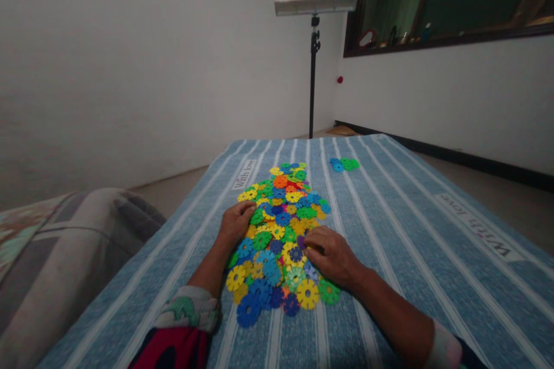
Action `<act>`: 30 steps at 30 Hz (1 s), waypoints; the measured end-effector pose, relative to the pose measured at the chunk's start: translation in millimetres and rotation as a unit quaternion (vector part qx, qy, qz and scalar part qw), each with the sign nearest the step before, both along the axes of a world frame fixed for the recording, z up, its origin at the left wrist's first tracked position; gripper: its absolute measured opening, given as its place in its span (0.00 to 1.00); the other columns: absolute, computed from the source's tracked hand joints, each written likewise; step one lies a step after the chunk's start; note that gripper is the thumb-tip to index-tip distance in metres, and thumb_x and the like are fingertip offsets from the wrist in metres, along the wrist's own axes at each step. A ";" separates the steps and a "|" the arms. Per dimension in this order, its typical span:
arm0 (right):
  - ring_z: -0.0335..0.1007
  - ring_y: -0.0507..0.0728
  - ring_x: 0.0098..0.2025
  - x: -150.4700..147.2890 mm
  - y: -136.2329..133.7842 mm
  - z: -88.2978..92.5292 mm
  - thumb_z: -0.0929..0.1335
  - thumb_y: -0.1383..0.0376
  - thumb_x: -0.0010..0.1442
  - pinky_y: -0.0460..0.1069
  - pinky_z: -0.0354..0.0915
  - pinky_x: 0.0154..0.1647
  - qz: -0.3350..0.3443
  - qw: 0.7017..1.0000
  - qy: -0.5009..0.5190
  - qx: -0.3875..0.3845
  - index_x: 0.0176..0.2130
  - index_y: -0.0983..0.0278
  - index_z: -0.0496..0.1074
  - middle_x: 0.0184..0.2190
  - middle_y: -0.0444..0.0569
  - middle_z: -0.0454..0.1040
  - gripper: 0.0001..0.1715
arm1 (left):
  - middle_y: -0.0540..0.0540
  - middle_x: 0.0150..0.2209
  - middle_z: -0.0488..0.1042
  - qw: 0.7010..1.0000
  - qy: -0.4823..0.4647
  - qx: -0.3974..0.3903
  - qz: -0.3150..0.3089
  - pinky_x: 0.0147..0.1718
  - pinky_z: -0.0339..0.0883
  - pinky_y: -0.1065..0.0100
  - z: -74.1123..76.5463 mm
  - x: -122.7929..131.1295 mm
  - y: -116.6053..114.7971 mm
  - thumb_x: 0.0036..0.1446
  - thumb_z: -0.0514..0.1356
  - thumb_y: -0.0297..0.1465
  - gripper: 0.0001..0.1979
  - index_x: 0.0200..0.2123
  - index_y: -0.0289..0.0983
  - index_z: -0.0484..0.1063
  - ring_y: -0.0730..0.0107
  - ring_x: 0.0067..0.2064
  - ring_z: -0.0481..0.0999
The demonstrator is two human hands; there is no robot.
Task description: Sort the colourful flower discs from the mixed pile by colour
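A long pile of plastic snowflake discs (277, 232) in yellow, blue, green, orange and purple lies between my two hands. My left hand (237, 221) rests at the pile's left edge, its fingers curled and pressed together. What they hold, if anything, is hidden. Beside its fingertips is a green disc (257, 217). On the right side, my right hand (332, 250) is closed in a pinch, with a purple snowflake disc (301, 243) at its fingertips. A yellow disc (308, 294) and a green disc (329, 292) lie below that hand, at the pile's near end.
Blue discs (336, 165) and green discs (350, 164) lie apart from the pile, far right. Everything rests on a striped blue cloth (415, 277). A lamp on a stand (312, 69) rises behind the far edge. Fabric-covered furniture (82, 253) stands at left.
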State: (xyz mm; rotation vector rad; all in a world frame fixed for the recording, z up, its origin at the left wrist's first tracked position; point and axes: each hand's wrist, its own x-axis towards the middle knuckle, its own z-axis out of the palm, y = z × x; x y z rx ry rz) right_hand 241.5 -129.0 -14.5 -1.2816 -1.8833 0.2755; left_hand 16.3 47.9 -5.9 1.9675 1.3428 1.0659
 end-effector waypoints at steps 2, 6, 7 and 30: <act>0.67 0.54 0.37 -0.3 -0.3 1.0 0.65 0.71 0.59 0.49 0.61 0.40 -0.004 1.000 -0.005 -0.005 0.30 0.62 0.71 0.30 0.46 0.73 0.08 | 0.47 0.34 0.80 1.000 0.003 -0.001 -0.001 0.44 0.69 0.62 0.8 0.2 -0.6 0.44 0.57 0.43 0.17 0.30 0.38 0.77 0.58 0.40 0.77; 0.67 0.54 0.36 -0.3 -0.5 1.5 0.65 0.71 0.59 0.49 0.60 0.39 -0.010 1.000 -0.013 -0.009 0.29 0.62 0.70 0.29 0.46 0.71 0.08 | 0.47 0.34 0.81 1.000 -0.001 -0.006 0.006 0.44 0.69 0.62 1.3 1.2 -2.1 0.44 0.57 0.43 0.17 0.30 0.38 0.78 0.58 0.40 0.78; 0.66 0.54 0.36 0.0 -0.3 0.9 0.65 0.71 0.59 0.49 0.60 0.40 -0.011 1.000 -0.016 -0.010 0.28 0.62 0.70 0.29 0.46 0.71 0.08 | 0.47 0.34 0.81 1.000 -0.003 -0.006 0.008 0.44 0.69 0.62 1.0 1.3 -2.1 0.44 0.57 0.43 0.17 0.30 0.38 0.78 0.58 0.40 0.78; 0.65 0.56 0.37 13.7 4.9 -9.7 0.64 0.70 0.57 0.50 0.57 0.40 -0.136 0.987 -0.086 -0.016 0.28 0.62 0.68 0.31 0.47 0.71 0.06 | 0.48 0.32 0.80 1.000 -0.010 0.003 -0.002 0.43 0.69 0.63 -6.3 1.3 1.6 0.46 0.57 0.41 0.16 0.30 0.37 0.78 0.60 0.38 0.77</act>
